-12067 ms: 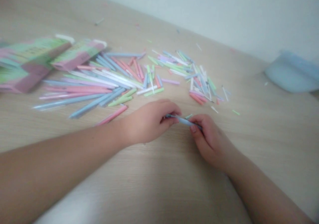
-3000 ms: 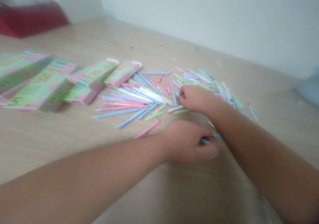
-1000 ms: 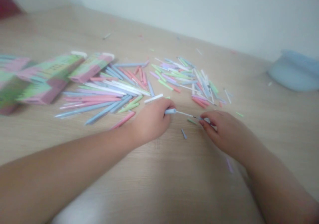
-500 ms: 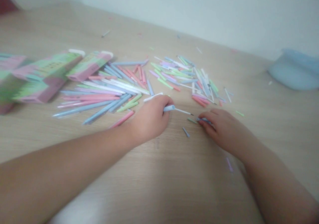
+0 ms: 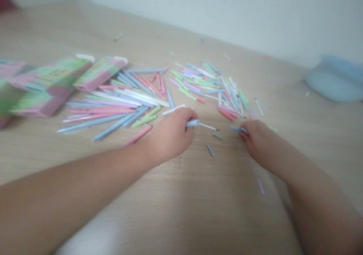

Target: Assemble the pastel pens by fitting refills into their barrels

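Note:
My left hand (image 5: 172, 134) is closed around a light-blue pen barrel (image 5: 193, 123). A thin white refill (image 5: 208, 127) with a dark tip sticks out of the barrel's end, pointing right. Just above the table, my right hand (image 5: 259, 139) pinches a short light-blue pen part (image 5: 236, 129), its far end hidden by the fingers. Between the hands lie a small green piece (image 5: 218, 136) and a small blue-grey piece (image 5: 210, 150). A white pen piece (image 5: 173, 110) rests at the back of my left hand.
Many pastel pen barrels (image 5: 113, 111) lie in a pile on the left. Behind my hands, a second pile (image 5: 198, 79) mixes caps and thin refills. Printed boxes (image 5: 56, 83) stand at far left. A light-blue bag-like object (image 5: 334, 79) sits at far right, near the wall.
My right hand has moved right and slightly up, away from the green piece, carrying the light-blue pen part. My left hand has stayed in place with the barrel.

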{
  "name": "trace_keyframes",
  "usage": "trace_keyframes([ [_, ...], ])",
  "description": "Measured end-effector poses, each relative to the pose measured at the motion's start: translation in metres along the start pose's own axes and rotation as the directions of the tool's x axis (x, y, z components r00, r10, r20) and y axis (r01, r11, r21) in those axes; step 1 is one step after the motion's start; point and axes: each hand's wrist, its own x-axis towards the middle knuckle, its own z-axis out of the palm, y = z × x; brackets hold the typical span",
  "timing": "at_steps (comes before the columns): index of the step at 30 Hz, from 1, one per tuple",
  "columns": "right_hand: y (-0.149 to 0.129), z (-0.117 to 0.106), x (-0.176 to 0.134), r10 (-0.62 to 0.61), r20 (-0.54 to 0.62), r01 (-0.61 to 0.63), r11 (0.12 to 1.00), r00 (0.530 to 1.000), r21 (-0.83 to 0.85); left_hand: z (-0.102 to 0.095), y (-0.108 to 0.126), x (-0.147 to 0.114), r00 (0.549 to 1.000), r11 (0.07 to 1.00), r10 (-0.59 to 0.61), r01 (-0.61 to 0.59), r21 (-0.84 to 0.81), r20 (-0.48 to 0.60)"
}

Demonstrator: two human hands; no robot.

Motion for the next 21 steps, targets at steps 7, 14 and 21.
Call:
trace_keyframes([
  [7, -0.009, -0.010, -0.001, 0.070, -0.042, -0.071, 0.997, 0.997, -0.024, 0.000, 0.002, 0.001, 1.000, 1.000, 0.000, 0.000, 0.005, 0.009],
  [14, -0.006, -0.010, 0.000, -0.084, -0.128, 0.089, 0.996, 0.988, 0.028, -0.002, 0.002, 0.001, 1.000, 1.000, -0.024, 0.023, 0.016, 0.020],
  [21, -0.010, -0.014, 0.000, -0.089, -0.240, 0.093, 0.996, 0.967, 0.006, -0.001, 0.001, 0.000, 1.000, 1.000, -0.012, 0.012, 0.019, 0.023],
])
